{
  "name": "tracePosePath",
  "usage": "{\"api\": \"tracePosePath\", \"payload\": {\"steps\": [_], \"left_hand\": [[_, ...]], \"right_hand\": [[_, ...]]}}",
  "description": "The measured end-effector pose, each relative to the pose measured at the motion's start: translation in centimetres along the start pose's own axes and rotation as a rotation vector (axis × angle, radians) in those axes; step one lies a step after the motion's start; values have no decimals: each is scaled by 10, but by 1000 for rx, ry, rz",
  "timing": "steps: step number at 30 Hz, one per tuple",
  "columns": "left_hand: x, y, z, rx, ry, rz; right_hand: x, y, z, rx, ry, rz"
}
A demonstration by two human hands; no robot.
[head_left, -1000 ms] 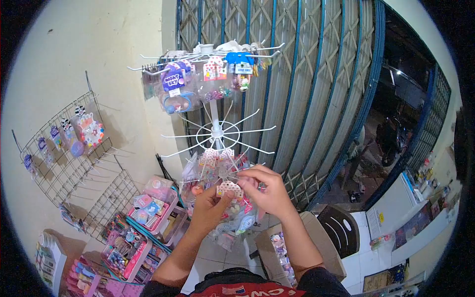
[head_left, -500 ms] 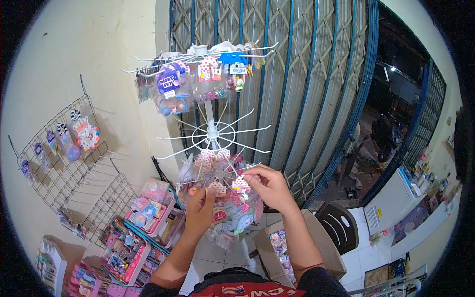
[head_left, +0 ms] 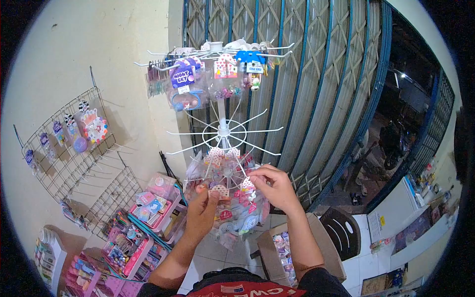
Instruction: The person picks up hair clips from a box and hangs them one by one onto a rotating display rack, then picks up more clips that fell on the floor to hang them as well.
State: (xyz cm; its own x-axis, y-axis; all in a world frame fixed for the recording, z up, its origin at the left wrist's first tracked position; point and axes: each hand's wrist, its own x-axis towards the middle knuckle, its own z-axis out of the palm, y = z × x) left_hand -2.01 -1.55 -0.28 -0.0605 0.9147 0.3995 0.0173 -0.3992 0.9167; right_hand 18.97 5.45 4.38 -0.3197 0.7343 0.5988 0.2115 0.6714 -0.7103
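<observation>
Left packet (head_left: 220,191) sits centre frame, its polka-dot header pinched from below by the left hand (head_left: 202,213); right packet (head_left: 247,184) is just beside it, pinched by the right hand (head_left: 277,187). Both hang long axis down, at the lower tier (head_left: 225,171) of the spinner rack (head_left: 223,119); right one looks nearer a peg tip

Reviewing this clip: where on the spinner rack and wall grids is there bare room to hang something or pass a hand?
Free: the middle ring of hooks, between top packets and the bottom cluster; also the lower wall grid. Crowded: the bottom cluster, where left hand and right hand each pinch a packet header.
</observation>
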Motion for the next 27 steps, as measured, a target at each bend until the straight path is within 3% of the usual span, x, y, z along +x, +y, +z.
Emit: {"api": "tracePosePath", "payload": {"steps": [20, 27], "left_hand": [[7, 0, 6, -35, -1, -22], [11, -3, 10, -81, 14, -49]], "right_hand": [[15, 9, 13, -5, -12, -26], [44, 34, 34, -66, 98, -67]]}}
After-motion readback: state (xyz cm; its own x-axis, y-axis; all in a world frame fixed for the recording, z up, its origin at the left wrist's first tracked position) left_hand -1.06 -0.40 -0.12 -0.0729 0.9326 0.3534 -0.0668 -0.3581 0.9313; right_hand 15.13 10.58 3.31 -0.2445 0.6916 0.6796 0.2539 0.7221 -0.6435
